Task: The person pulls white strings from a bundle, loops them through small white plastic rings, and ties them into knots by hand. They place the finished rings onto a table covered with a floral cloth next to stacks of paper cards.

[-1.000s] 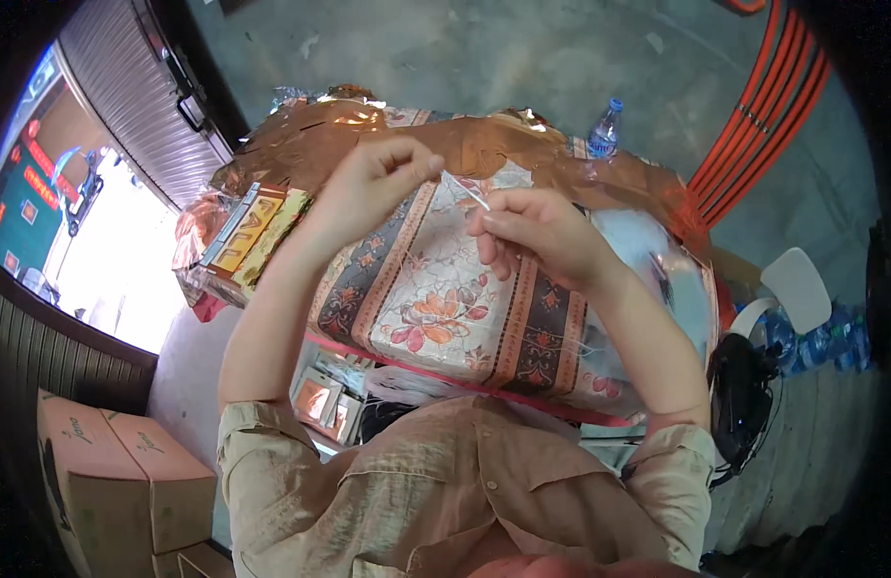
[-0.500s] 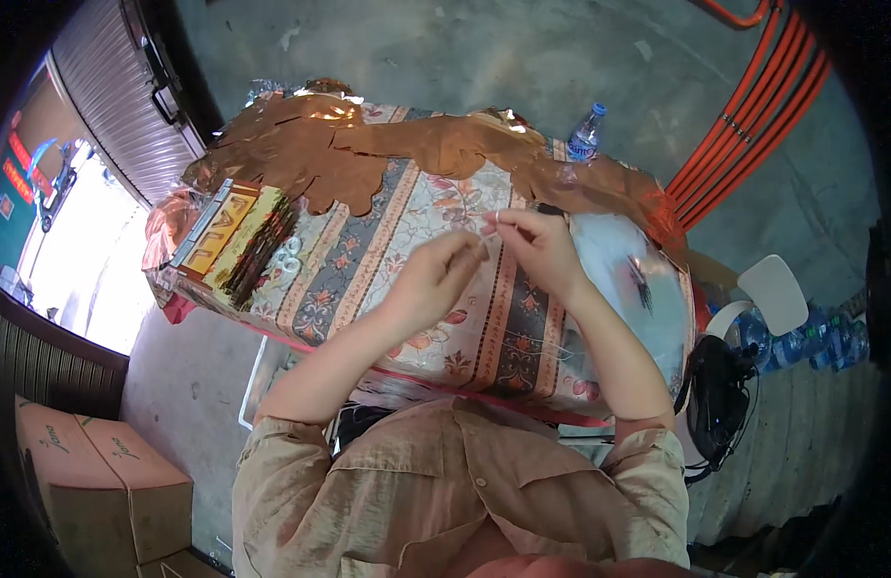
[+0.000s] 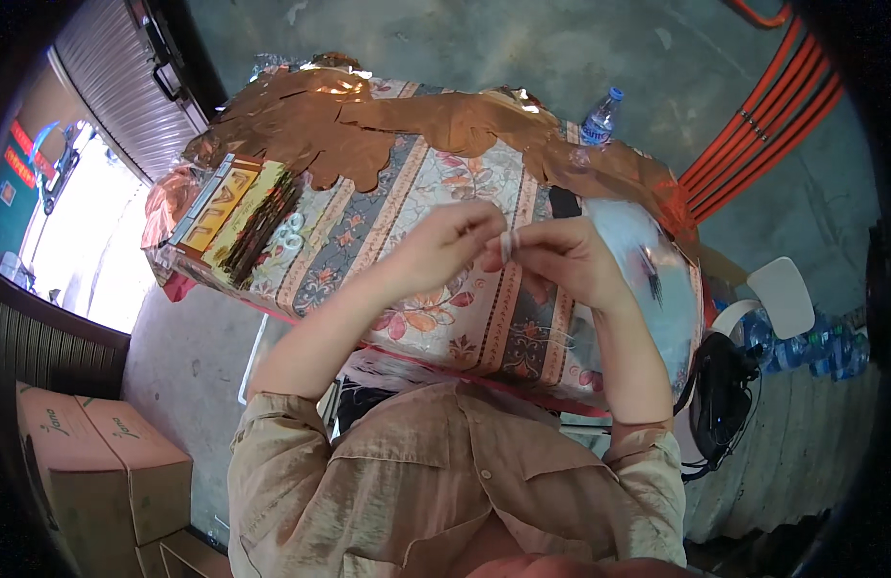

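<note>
The right hand (image 3: 572,265) pinches a white strand (image 3: 507,247); the left hand (image 3: 445,249), bunched, is just beside it, whether gripping cannot be told. Both are above the cloth (image 3: 349,239).

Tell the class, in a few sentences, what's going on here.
A person stands or sits at a table with both hands close together above its patterned cover. The right hand pinches a small white piece; the left hand is right beside it, though its grip is unclear. White rings lie to the left by a yellow stack, with copper foil along the far side.
</note>
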The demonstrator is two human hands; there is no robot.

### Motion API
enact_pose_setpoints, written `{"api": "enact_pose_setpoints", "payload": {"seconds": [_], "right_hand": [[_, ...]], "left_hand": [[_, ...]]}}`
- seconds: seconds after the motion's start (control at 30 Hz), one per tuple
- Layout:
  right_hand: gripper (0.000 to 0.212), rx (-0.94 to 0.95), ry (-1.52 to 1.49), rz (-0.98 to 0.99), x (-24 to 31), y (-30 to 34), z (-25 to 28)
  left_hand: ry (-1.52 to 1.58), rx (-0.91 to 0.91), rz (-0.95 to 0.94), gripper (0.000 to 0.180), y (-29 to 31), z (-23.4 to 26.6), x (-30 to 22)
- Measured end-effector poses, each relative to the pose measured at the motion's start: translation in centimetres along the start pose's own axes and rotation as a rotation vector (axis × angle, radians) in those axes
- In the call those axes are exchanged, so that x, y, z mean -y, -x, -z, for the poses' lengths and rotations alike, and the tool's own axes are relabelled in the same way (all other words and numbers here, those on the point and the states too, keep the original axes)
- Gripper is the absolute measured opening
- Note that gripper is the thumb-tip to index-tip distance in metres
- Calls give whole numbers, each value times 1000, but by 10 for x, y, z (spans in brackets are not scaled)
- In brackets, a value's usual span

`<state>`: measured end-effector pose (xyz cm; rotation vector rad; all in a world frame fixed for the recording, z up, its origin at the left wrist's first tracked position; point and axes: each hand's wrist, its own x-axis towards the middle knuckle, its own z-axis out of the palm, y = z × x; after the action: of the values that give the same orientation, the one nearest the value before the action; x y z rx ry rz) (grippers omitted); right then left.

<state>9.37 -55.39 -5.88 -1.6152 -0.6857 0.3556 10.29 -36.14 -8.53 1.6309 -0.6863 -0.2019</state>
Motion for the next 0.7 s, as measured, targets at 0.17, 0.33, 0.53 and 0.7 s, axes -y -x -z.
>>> {"api": "enact_pose_setpoints", "payload": {"seconds": [0.17,0.33,0.53,0.7], "right_hand": [[20,-216,-8,37,5,-5,-3],[19,-266,597,207,-19,-2,18],[16,-340,62,107,18,2,0],[19,-27,282,-22,-4,15,10]], "left_hand": [[74,-74,-101,15,2,-18,-1],[-110,-40,-54,14,0,1,-8],[-9,56,-1,16,4,-15,2],[55,16,-9,19,-1,-1,4]]}}
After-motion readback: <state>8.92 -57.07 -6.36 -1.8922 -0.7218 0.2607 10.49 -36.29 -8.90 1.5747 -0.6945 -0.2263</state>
